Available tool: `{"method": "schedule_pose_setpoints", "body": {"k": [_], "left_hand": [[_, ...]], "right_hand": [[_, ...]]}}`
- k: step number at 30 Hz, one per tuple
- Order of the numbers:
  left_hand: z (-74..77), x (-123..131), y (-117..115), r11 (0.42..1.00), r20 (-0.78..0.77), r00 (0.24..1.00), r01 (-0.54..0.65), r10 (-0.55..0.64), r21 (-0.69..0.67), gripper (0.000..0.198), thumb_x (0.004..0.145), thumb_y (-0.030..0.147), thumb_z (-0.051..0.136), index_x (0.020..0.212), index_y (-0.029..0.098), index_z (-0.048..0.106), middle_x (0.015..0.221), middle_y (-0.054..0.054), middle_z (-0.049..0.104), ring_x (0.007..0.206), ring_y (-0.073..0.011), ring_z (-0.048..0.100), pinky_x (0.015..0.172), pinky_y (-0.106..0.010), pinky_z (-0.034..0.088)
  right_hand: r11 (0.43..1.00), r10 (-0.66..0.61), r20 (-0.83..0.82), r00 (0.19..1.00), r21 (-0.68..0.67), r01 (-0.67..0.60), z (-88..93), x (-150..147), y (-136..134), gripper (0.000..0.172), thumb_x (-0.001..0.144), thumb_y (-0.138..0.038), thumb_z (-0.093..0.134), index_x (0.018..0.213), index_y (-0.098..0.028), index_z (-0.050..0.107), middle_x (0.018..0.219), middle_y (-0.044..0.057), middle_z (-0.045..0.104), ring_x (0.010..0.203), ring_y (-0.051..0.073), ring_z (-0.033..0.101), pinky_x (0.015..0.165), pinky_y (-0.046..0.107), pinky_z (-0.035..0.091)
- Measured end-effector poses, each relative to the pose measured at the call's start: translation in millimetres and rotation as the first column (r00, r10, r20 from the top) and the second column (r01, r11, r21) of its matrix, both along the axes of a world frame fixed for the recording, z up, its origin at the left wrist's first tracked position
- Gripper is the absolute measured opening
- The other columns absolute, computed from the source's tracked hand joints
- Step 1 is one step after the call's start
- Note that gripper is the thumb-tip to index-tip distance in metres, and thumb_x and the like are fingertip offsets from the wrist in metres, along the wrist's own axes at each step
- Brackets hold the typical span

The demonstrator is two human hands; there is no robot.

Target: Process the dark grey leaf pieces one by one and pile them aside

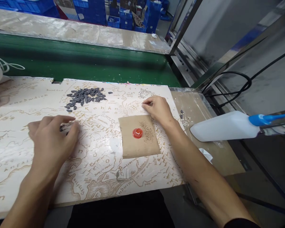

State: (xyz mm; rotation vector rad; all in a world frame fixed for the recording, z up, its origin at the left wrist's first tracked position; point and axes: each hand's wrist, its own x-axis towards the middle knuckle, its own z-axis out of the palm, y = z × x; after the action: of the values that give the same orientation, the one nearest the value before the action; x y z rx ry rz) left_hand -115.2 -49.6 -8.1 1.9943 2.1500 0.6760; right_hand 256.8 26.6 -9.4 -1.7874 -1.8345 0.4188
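Left hand (53, 142): fingers (67, 122) curled together over dark seed fragments (62, 128); clamping cannot be confirmed.
Right hand (158, 110): fingers (148, 101) pinched together at the map-printed mat (97, 171); any held item cannot be determined.
Main pile: black sunflower seeds (85, 97) on the mat, forward of and between the hands.
Adjacent items: kraft paper sheet (130, 147) beneath the right hand, bearing a red disc (137, 133).

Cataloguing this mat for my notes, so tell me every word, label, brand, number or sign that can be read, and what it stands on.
"Rohan": on the printed map mat
"Belfalas": on the same mat, near its front edge
"Anfal": on the mat, with any further letters hidden by the left hand
The mat's other place names are too small or blurred to read.
The white plastic bottle shows no readable text.
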Motion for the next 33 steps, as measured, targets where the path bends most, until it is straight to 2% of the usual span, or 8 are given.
{"method": "schedule_pose_setpoints", "body": {"k": [5,11,14,18,22,26,29,33], "left_hand": [[8.3,30,40,0.993,-0.03,0.992,0.122,-0.122,-0.001,0.048,0.109,0.046,0.055,0.134,0.013,0.081,0.134,-0.026,0.073,0.136,-0.0511,0.052,0.119,-0.064,0.041],[-2.2,59,91,0.989,-0.075,0.988,0.139,-0.136,0.047,0.044,0.103,0.034,0.057,0.134,0.015,0.081,0.137,-0.025,0.072,0.136,-0.0484,0.052,0.119,-0.062,0.041],[-7.2,58,104,0.988,-0.07,0.987,0.147,-0.144,0.05,0.037,0.101,0.031,0.059,0.124,0.016,0.082,0.13,-0.024,0.075,0.132,-0.0467,0.053,0.116,-0.061,0.044],[-8.1,54,109,0.985,-0.045,0.986,0.163,-0.16,0.054,0.022,0.098,0.026,0.063,0.106,0.019,0.083,0.12,-0.021,0.079,0.127,-0.046,0.058,0.113,-0.061,0.047],[-0.3,58,102,0.979,-0.015,0.981,0.194,-0.194,0.058,0.014,0.097,0.026,0.068,0.096,0.021,0.081,0.117,-0.019,0.08,0.126,-0.0442,0.062,0.115,-0.061,0.047],[12.6,72,73,0.955,0.314,0.909,0.295,-0.275,-0.018,0.012,0.096,0.033,0.075,0.095,0.023,0.08,0.103,-0.011,0.084,0.098,-0.0324,0.072,0.095,-0.047,0.056],[19.0,83,43,0.918,0.52,0.798,0.392,-0.305,-0.062,0.017,0.097,0.039,0.078,0.098,0.023,0.082,0.101,-0.009,0.086,0.09,-0.0272,0.073,0.08,-0.039,0.056],[20.3,93,10,0.897,0.612,0.736,0.431,-0.29,-0.093,0.019,0.096,0.042,0.08,0.099,0.023,0.083,0.099,-0.006,0.085,0.086,-0.0244,0.073,0.074,-0.036,0.054]], "right_hand": [[0.999,0.011,0.029,1.0,-0.053,-0.01,3.0,1,6,0.017,0.09,-0.012,0.074,0.089,-0.018,0.09,0.094,0.012,0.087,0.087,0.028,0.079,0.085,0.045,0.06],[0.99,0.072,0.035,0.997,-0.123,-0.067,13.6,-1,9,0.017,0.074,-0.004,0.073,0.067,-0.019,0.076,0.069,0.005,0.076,0.07,0.021,0.069,0.071,0.039,0.05],[0.992,0.011,-0.195,0.981,-0.119,-0.035,18.4,-1,-4,0.012,0.072,-0.008,0.074,0.069,-0.02,0.074,0.069,0.003,0.073,0.067,0.018,0.064,0.067,0.036,0.047],[0.986,-0.055,-0.562,0.825,-0.161,-0.044,23.5,1,-39,0.004,0.071,-0.019,0.079,0.072,-0.02,0.075,0.062,-0.001,0.065,0.057,0.013,0.053,0.055,0.031,0.038],[0.983,-0.02,-0.667,0.745,-0.151,-0.109,24.2,-5,-82,0.012,0.074,-0.027,0.089,0.077,-0.021,0.08,0.064,-0.001,0.066,0.057,0.012,0.05,0.053,0.029,0.037],[0.988,-0.005,-0.667,0.745,-0.12,-0.101,15.5,-19,-112,0.013,0.081,-0.03,0.091,0.08,-0.022,0.082,0.063,-0.003,0.06,0.06,0.012,0.045,0.053,0.028,0.036],[0.989,-0.021,-0.656,0.754,-0.124,-0.08,6.9,-27,-120,0.013,0.084,-0.031,0.09,0.083,-0.022,0.081,0.066,-0.004,0.057,0.061,0.012,0.044,0.055,0.028,0.036],[0.99,0.001,-0.642,0.766,-0.109,-0.093,0.0,-30,-121,0.01,0.09,-0.029,0.085,0.085,-0.021,0.081,0.066,-0.005,0.051,0.063,0.012,0.043,0.059,0.03,0.037]]}}
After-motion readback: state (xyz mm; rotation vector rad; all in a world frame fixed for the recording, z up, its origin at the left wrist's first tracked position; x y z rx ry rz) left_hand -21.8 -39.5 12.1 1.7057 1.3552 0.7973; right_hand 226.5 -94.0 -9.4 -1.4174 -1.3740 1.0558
